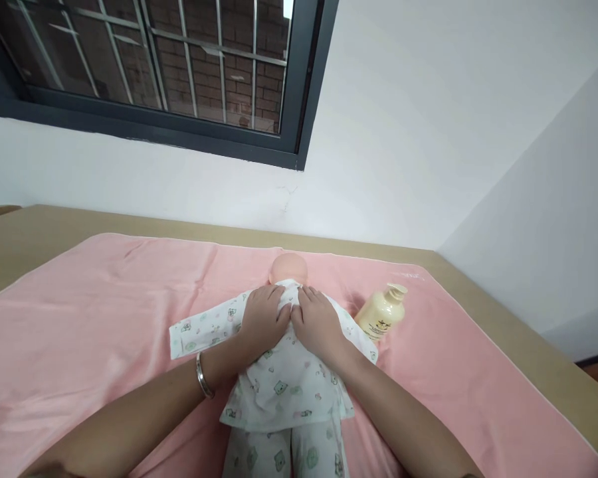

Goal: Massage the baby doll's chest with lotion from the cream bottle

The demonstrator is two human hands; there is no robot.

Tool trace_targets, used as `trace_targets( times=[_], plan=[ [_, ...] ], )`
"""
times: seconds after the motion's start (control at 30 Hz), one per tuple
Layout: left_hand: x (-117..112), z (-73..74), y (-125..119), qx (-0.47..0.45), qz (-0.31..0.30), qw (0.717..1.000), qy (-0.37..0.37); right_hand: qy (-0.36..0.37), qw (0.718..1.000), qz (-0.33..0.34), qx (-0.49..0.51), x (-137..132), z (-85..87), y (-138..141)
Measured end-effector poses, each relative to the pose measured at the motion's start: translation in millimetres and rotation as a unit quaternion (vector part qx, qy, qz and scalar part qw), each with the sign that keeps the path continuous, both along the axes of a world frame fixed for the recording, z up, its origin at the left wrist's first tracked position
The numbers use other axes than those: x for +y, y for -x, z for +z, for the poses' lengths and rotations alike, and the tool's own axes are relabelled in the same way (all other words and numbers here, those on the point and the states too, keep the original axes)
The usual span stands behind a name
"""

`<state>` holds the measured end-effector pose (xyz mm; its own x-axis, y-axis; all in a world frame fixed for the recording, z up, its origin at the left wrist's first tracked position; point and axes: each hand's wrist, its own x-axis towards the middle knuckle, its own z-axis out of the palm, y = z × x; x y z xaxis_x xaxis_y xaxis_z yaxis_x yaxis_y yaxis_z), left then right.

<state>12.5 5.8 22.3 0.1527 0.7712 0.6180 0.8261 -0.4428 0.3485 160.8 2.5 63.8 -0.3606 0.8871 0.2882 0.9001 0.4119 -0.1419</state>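
A baby doll (pixel 289 269) lies lengthwise in front of me, its bald head pointing away and no face showing. It wears a white printed top (pixel 289 392) with spread sleeves and matching trousers (pixel 266 458). My left hand (pixel 265 315) rests flat on the left side of the upper body, just below the neck. Mirroring it, my right hand (pixel 321 324) lies on the right side. Fingers of both hands are stretched out on the fabric, and the two thumbs come close together in the middle. Neither hand grips anything.
A pale yellow bottle (pixel 383 312) leans to the right on the pink cloth (pixel 54 352), beside the doll's right sleeve. Under the cloth is a wooden-coloured table (pixel 483 295) against a white wall (pixel 379 166). A dark-framed barred window (pixel 299 126) is above.
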Motion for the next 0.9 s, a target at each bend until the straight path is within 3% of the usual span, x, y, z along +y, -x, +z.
trace_targets(
  times=[0.13,0.4,0.9],
  plan=[
    [-3.7,1.7,-0.3,0.000,0.006,1.000,-0.021,0.059,0.998,0.003,0.025,14.7,3.2,-5.0],
    [3.3,1.6,-0.6,-0.013,0.004,0.999,0.030,0.024,1.000,-0.002,0.010,1.4,3.9,0.6],
    [0.6,0.7,-0.4,-0.027,0.007,0.999,0.032,0.057,0.998,-0.021,-0.008,9.9,17.0,-0.8]
  ],
)
